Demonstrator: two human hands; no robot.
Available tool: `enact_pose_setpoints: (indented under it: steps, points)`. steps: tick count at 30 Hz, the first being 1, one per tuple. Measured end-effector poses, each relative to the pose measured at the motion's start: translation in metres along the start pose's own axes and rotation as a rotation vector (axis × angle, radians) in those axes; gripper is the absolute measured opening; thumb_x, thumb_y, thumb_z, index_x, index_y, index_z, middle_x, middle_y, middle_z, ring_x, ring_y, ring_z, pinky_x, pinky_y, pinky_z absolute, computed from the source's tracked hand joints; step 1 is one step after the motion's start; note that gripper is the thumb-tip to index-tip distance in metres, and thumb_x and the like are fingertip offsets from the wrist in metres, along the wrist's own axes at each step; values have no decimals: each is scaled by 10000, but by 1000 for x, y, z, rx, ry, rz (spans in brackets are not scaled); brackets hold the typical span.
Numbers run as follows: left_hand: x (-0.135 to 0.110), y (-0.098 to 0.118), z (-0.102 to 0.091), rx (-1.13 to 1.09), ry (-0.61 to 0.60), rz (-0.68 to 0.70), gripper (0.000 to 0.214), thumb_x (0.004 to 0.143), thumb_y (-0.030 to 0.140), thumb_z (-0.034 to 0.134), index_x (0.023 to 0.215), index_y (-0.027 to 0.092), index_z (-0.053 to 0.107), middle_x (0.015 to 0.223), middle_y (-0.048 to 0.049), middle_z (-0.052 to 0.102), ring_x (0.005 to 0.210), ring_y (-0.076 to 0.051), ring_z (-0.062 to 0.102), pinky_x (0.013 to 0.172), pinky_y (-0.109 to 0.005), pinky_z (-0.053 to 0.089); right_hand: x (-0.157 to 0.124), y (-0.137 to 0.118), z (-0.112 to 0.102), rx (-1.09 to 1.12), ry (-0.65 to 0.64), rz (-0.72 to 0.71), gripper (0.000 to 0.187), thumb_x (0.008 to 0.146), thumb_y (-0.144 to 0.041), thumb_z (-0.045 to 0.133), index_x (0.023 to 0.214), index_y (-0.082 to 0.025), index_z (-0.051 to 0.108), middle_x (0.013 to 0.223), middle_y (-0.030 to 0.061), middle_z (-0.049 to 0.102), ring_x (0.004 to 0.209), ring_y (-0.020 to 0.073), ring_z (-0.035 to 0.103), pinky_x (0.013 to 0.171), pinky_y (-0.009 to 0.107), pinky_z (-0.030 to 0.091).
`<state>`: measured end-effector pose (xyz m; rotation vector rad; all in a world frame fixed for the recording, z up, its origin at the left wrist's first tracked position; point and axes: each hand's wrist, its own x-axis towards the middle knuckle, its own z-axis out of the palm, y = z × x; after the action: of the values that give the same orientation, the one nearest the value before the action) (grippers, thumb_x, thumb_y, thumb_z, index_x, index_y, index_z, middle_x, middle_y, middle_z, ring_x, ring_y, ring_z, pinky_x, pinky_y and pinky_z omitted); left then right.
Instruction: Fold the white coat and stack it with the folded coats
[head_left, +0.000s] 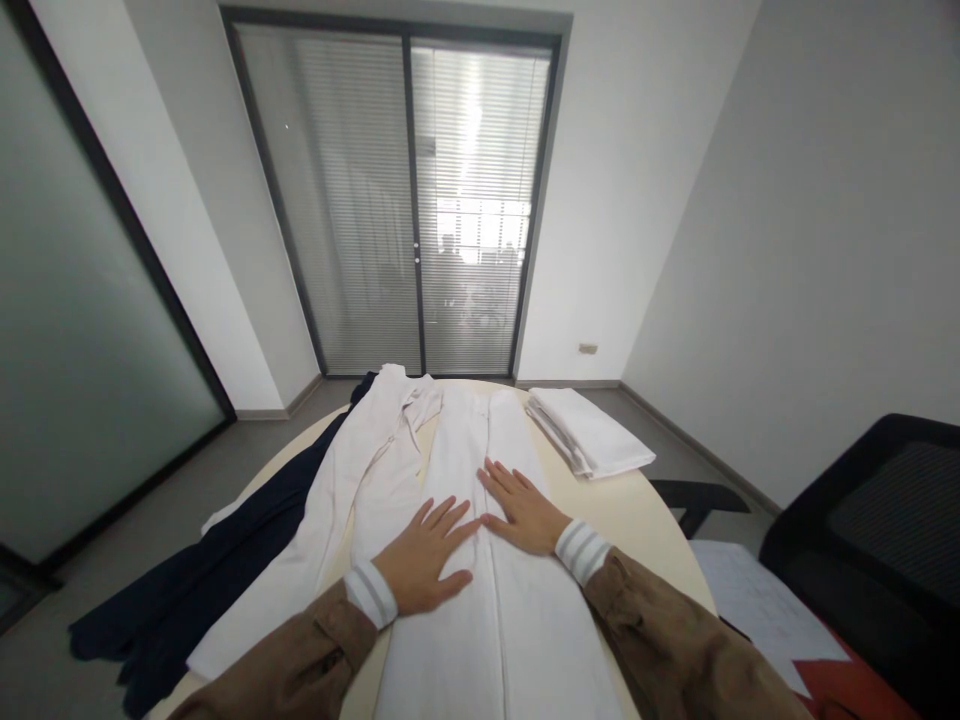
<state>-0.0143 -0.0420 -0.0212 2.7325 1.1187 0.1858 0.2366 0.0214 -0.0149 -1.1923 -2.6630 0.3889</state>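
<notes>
A white garment that looks like a pair of trousers (480, 640) lies lengthwise on the round table (607, 510), a long seam down its middle. My left hand (426, 558) rests flat on its left half, fingers spread and pointing away from me. On the other side of the seam, my right hand (521, 508) also lies flat with fingers stretched out. The fingertips of both hands come close together near the seam. Neither hand grips the cloth.
Another white garment (322, 530) lies along the left, beside a dark navy garment (225, 560) hanging over the table edge. A folded white cloth (592, 430) sits at the far right. A black chair (885, 520) and papers (757, 600) stand to the right.
</notes>
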Motion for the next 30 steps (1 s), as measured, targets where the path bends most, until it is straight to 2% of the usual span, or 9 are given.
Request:
enact_pose_setpoints:
  steps: [3,7,12,14,18,21,24,28,30]
  points:
    - [-2,1,-3,0,-5,13,745,922,483,548,1572,312,227,1622,-119,273,1493,-364,217,1178,-619,196,-3,-1,4,2,-60,-31,768,987,-616,341,1595,-185,157,1653,146,95,1528,269,117,1221,508,135]
    - [-5,3,-8,6,-2,39,746,860,519,619,1524,294,365,1566,-165,362,1436,-412,317,1138,-635,264,-9,-3,-4,40,-98,-70,747,982,-573,403,1590,-196,189,1644,164,166,1514,288,179,1199,509,202]
    - [-5,5,-11,-44,92,110,685,781,507,715,1402,285,531,1433,-165,483,1315,-374,450,1100,-568,353,0,-2,-16,152,49,-95,594,923,-433,559,1424,-144,422,1409,186,513,1284,296,505,1071,457,401]
    - [-4,5,-10,-70,120,122,656,780,476,725,1382,285,549,1404,-153,495,1292,-353,457,1089,-539,375,9,0,-16,202,124,-59,544,895,-394,598,1354,-145,444,1292,166,567,1125,272,585,983,431,461]
    - [-2,7,-10,-111,137,117,593,801,423,718,1357,282,570,1382,-134,502,1275,-328,458,1088,-509,384,28,8,-10,254,188,25,559,862,-350,644,1343,-174,420,1218,121,589,959,219,612,898,392,492]
    - [0,11,-14,-152,150,60,446,899,383,614,1328,266,584,1331,-119,545,1243,-293,483,1063,-473,415,36,14,-3,245,225,44,517,886,-326,604,1348,-169,433,1201,117,603,968,208,607,907,380,491]
    - [9,9,-21,-206,136,-8,378,946,356,540,1298,230,596,1255,-109,598,1180,-262,534,1028,-429,451,36,16,4,124,216,28,494,934,-370,532,1376,-159,467,1328,149,567,1193,254,537,1030,426,420]
    - [38,-17,-29,-292,85,-162,408,929,403,540,1244,163,636,1164,-123,664,1064,-261,628,1001,-417,480,35,15,11,-40,83,60,641,1014,-506,324,1561,-175,268,1617,147,275,1489,276,234,1182,483,222]
    - [58,-37,-30,-311,147,-299,422,927,405,535,1242,146,645,1204,-141,662,1098,-271,636,1028,-412,466,35,16,12,-68,16,73,703,1020,-550,247,1593,-151,157,1652,146,143,1526,267,125,1211,483,153]
